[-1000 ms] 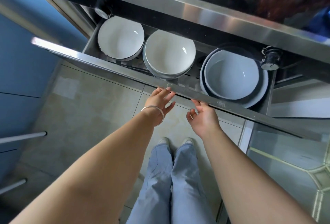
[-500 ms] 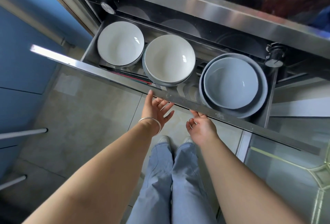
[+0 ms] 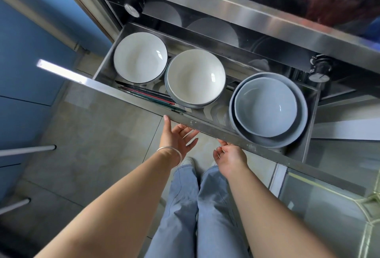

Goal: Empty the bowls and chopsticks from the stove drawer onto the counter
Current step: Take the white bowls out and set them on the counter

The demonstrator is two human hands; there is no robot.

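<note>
Drawer (image 3: 205,123) stands pulled out beneath the stove front. Inside, left to right: white bowl (image 3: 140,57), stacked white bowl (image 3: 196,76) just beside it, grey bowl (image 3: 265,106) nested in a larger grey one. Chopsticks (image 3: 148,96) lie along the drawer's front wall under the two white bowls. Left hand (image 3: 177,137), palm up, fingers spread, sits under the drawer's front edge. Right hand (image 3: 230,155), fingers loosely curled, touches the same edge from below; fingertips hidden.
</note>
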